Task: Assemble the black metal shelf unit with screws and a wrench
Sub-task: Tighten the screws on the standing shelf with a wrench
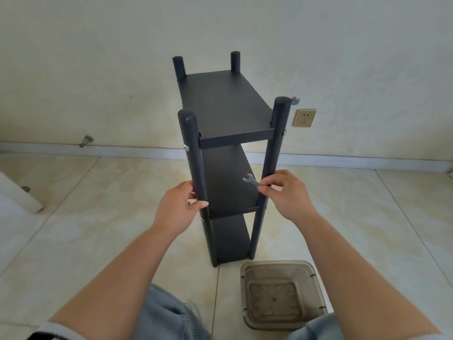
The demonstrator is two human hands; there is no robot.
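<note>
The black metal shelf unit (pixel 225 106) stands upright on the tiled floor with three shelves between four round posts. Silver screw heads show on the near posts, one (pixel 186 148) beside the top shelf on the left post. My left hand (pixel 181 207) grips the near left post (pixel 193 163) just above the middle shelf. My right hand (pixel 282 192) pinches a small silver wrench (pixel 251 180) by its handle, in front of the near right post (pixel 272 153), with the open jaw pointing left over the middle shelf.
A clear grey plastic container (pixel 247 303) sits on the floor right of the shelf's foot, close to my knees. A wall socket (pixel 304 118) and a skirting board lie behind the shelf. A pale board edge (pixel 17 192) juts in at the left.
</note>
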